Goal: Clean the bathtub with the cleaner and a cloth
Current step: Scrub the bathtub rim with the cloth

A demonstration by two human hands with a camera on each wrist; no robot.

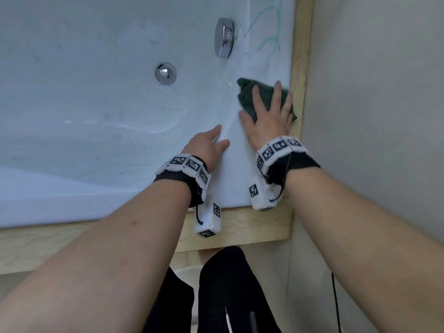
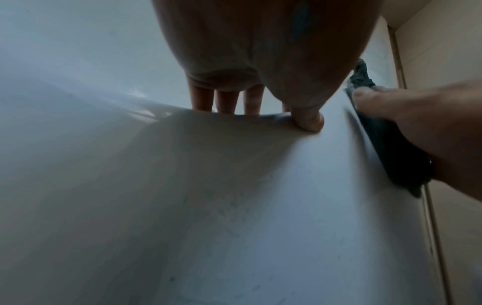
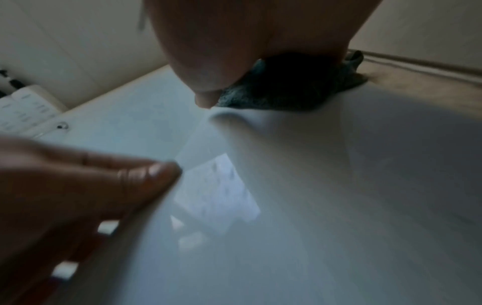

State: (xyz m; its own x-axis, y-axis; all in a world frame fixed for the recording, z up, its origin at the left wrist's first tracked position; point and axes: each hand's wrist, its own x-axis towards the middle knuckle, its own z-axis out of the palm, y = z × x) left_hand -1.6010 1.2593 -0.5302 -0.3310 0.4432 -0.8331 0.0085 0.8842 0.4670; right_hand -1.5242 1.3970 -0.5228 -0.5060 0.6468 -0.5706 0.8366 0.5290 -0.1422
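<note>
The right hand (image 1: 266, 116) lies flat, fingers spread, pressing a dark green cloth (image 1: 247, 92) against the white rim of the bathtub (image 1: 225, 186) at its right-hand corner — the cloth is crumpled, sticking out beyond the fingertips and to the right, where it reaches the pale wooden frame (image 1: 299, 68) that edges the tub. In the right wrist view the cloth (image 3: 292, 90) shows bunched under the palm (the picture is blurred, so its folds cannot be made out).

The left hand (image 1: 206, 145) rests just beside the right one, holding nothing: its thumb lies on top of the rim and its fingers (image 2: 227, 101) reach straight down over the inner edge, as the left wrist view shows. The two hands are near each other but apart.

Farther out, inside the tub, a round chrome drain plug (image 1: 165, 73) sits on the floor and a chrome overflow cover (image 1: 224, 37) is mounted on the end wall above it. Thin greenish streaks (image 1: 271, 32) run down the end wall to the right of the cover — faint bluish smears also mark the tub floor. A plain pale wall (image 1: 374, 104) stands to the right of the frame.
</note>
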